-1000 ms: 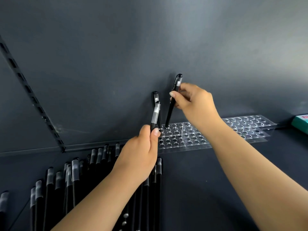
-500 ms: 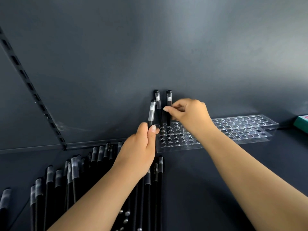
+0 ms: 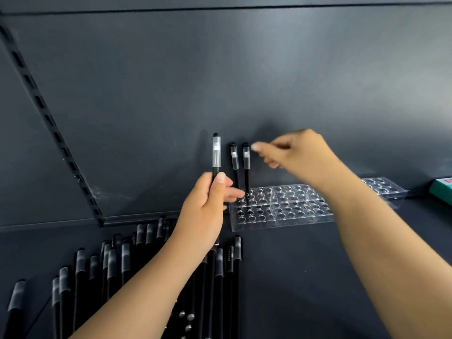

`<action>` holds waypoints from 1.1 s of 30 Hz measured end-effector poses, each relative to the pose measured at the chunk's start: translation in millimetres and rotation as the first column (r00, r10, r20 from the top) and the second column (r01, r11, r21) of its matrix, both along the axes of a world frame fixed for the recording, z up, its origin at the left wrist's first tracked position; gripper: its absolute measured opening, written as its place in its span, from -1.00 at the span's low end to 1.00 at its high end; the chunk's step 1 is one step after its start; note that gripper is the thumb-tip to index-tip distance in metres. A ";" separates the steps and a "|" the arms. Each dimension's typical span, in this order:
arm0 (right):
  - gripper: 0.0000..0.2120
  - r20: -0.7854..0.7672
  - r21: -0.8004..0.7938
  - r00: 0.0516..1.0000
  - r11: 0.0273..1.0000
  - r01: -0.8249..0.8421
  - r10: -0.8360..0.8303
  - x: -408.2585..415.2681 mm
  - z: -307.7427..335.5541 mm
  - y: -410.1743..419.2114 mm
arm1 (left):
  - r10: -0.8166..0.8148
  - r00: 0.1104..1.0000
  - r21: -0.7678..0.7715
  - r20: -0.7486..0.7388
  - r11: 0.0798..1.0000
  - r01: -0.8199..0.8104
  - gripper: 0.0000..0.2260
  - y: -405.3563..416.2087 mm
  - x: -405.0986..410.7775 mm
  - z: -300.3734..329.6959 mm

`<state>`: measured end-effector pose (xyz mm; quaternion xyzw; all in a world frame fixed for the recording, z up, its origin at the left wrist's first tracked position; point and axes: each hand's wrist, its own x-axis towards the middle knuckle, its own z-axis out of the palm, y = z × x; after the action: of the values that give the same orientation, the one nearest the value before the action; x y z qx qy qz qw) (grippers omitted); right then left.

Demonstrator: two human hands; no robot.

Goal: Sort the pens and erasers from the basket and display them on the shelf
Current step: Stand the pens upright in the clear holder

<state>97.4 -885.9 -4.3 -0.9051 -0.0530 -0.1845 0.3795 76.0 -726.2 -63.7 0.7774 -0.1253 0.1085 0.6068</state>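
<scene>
Upright pen (image 3: 216,152) in left hand (image 3: 204,211)

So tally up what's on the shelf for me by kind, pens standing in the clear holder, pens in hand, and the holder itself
Pens standing in the clear holder: 2, one beside the other
Pens held in the left hand: 1
Clear holders: 1
Loose black pens lying on the shelf: too overlapped to count
Total counted: 4

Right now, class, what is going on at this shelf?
A person is standing black pens upright in a clear holder full of holes on a dark shelf. Two pens stand in its left end. The left hand grips another pen upright beside them. The right hand, blurred, is next to the top of the right-hand standing pen. More pens lie in a pile on the shelf.
</scene>
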 end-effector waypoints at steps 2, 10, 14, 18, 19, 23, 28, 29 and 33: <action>-0.72 -0.035 0.274 0.978 0.943 -0.187 0.204 -13.3 12.7 5.8 | -0.047 0.998 0.010 0.047 0.999 0.046 -0.78 -4.0 -5.1 3.0; -0.96 -0.186 0.274 0.862 0.867 -0.416 0.472 -23.6 13.6 19.0 | -0.077 0.988 0.226 0.134 0.973 0.045 -0.83 -6.7 -11.2 -0.1; -0.93 -0.170 0.376 0.872 0.848 -0.373 0.459 -19.7 15.0 12.9 | -0.130 0.966 0.444 0.221 0.896 0.019 -0.63 -5.6 -8.4 -1.3; -0.79 0.069 0.383 0.991 0.915 -0.129 0.111 -3.7 14.2 -3.1 | -0.166 0.939 0.762 0.301 0.634 -0.132 -0.60 -2.7 -3.2 -11.9; -0.77 0.150 0.347 0.989 0.936 -0.066 0.013 0.0 12.0 -5.4 | -0.178 0.934 0.795 0.309 0.588 -0.151 -0.58 -2.7 -2.8 -15.3; -0.78 0.201 0.374 0.978 0.927 -0.027 -0.053 10.5 -4.4 -1.2 | -0.187 0.932 0.863 0.312 0.466 -0.195 -0.48 -1.9 0.5 -25.9; -0.82 0.118 0.357 0.992 0.934 -0.003 -0.042 19.8 -18.6 -0.3 | -0.212 0.939 0.898 0.272 0.407 -0.168 -0.47 -2.3 -1.4 -24.5; -0.83 0.102 0.349 0.994 0.937 -0.003 -0.035 21.2 -21.5 -0.6 | -0.223 0.939 0.905 0.263 0.395 -0.159 -0.47 -1.8 -1.3 -24.2; -0.82 0.024 0.389 1.000 0.921 -0.010 0.001 23.9 -32.4 0.0 | -0.216 0.949 0.923 0.229 0.358 -0.141 -0.47 0.3 -1.6 -19.7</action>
<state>121.4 -885.9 -36.7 -0.8093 -0.0223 -0.2006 0.5517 74.5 -725.8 -83.5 0.9522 -0.2766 0.1252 0.0336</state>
